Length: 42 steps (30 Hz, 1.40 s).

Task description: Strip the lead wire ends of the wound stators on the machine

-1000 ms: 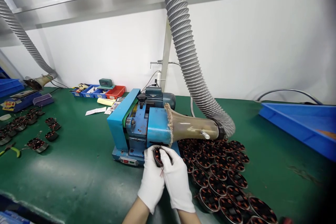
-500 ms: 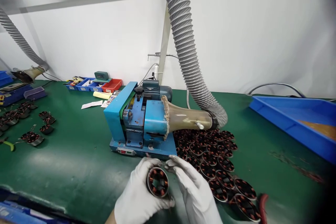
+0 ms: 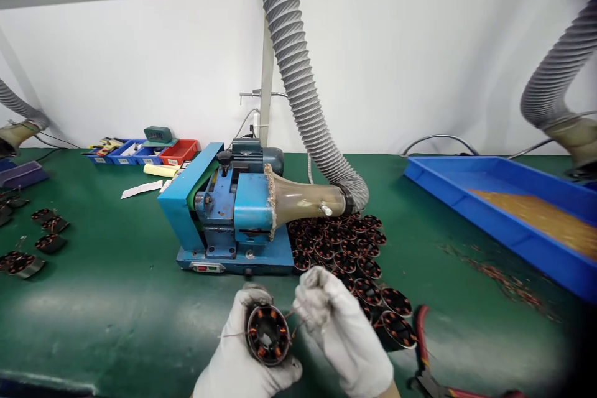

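Observation:
My left hand, in a white glove, is wrapped around a motor stator, a metal ring with copper windings inside whose open face points up toward me. Thin wire leads stick out on both sides of the ring. To its right, my gloved right hand has its fingers pinched together at the wire lead coming from the stator. Many similar stators stand close together beyond and beside my right hand. Red-handled pliers lie on the green table to the right of that hand.
A blue belt sander stands ahead, joined to a grey extraction hose. At right are a blue tray with brownish contents and wire scraps. More stators sit at left; small bins stand behind.
My right hand has gone from loosely opened fingers to a pinch on the wire lead. The stator has turned in my left hand, showing leads. The view has swung right, bringing in the pliers.

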Each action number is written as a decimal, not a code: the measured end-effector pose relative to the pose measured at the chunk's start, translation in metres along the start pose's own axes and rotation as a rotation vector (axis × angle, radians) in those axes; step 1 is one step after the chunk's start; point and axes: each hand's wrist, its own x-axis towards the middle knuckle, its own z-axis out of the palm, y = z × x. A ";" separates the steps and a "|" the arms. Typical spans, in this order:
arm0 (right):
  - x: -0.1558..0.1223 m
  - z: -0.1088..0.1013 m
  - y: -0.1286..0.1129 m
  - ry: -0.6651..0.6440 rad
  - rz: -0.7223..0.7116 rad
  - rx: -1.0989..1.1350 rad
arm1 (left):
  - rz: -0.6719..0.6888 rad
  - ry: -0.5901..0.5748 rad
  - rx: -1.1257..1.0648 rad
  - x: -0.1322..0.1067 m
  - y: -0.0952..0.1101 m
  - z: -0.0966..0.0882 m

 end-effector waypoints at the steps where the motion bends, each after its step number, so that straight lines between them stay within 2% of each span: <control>1: -0.001 -0.001 -0.002 0.023 0.021 0.055 | 0.018 0.032 0.028 -0.004 0.001 -0.002; 3: -0.004 0.001 -0.003 -0.007 0.017 -0.023 | 0.141 0.047 0.094 -0.011 0.003 -0.003; 5: -0.008 0.006 -0.002 -0.074 -0.026 -0.289 | 0.380 0.018 0.202 -0.012 0.002 -0.001; 7: -0.007 0.012 0.002 -0.064 -0.140 -0.511 | 0.601 0.026 0.292 -0.009 -0.002 0.007; 8: -0.006 0.015 0.003 -0.034 -0.175 -0.544 | 0.668 0.068 0.316 -0.007 -0.004 0.012; 10: 0.001 0.018 0.005 0.014 -0.137 -0.419 | 0.741 0.184 0.325 -0.002 -0.009 0.020; 12: 0.009 0.017 0.005 0.036 -0.064 -0.143 | 0.781 0.286 0.315 0.002 -0.011 0.025; 14: 0.015 0.014 0.008 0.101 -0.105 0.049 | 0.764 0.353 0.309 0.005 -0.012 0.024; 15: 0.016 0.012 0.013 0.156 -0.163 0.051 | 0.722 0.365 0.304 0.006 -0.013 0.022; 17: 0.016 0.009 0.026 0.255 -0.258 -0.130 | 0.586 0.345 0.278 0.010 -0.015 0.016; 20: 0.013 0.010 0.052 0.290 -0.303 -0.545 | 0.414 0.335 0.164 0.021 -0.020 0.010; 23: 0.018 0.017 0.068 0.297 -0.335 -0.801 | 0.332 0.373 0.043 0.035 -0.021 0.011; 25: 0.028 0.021 0.069 0.278 -0.322 -0.867 | 0.293 0.404 0.003 0.045 -0.017 0.014; 28: 0.047 0.025 0.065 0.257 -0.285 -0.882 | 0.290 0.426 -0.064 0.061 -0.010 0.016; 32: 0.066 0.025 0.060 0.275 -0.313 -0.862 | 0.338 0.386 -0.149 0.075 -0.005 0.017; 42: 0.073 0.039 0.040 0.261 -0.283 -0.980 | 0.317 0.374 -0.349 0.082 0.007 0.026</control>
